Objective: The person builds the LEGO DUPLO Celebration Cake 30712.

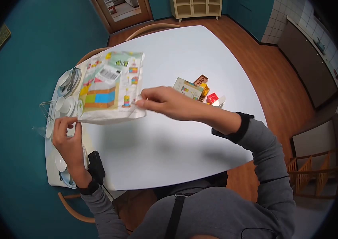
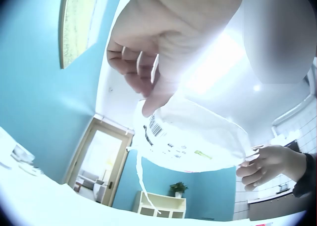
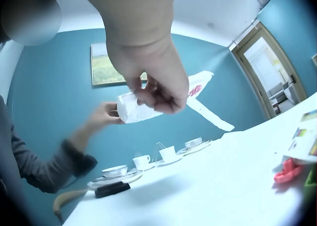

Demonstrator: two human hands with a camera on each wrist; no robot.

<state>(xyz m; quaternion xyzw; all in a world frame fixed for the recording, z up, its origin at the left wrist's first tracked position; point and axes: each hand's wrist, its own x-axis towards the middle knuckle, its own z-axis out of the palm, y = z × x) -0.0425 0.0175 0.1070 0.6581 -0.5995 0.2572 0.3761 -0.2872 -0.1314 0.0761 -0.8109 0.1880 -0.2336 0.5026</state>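
A white bag printed with pictures of colourful toy bricks and bearing a barcode label is held up over the table. My left hand pinches its near left corner between thumb and fingers. At the near right corner, my right hand grips the bag's edge with thumb and curled fingers. A torn white strip dangles from the bag in the right wrist view. Whatever is inside the bag is hidden. Right of the bag, on the table, lie a printed card, a brown brick, a yellow brick and a red brick.
Along the left side of the white table stand white cups, bowls and plates with cutlery. A black device lies near the table's left front. Wooden chairs stand around the edge, and a teal wall rises on the left.
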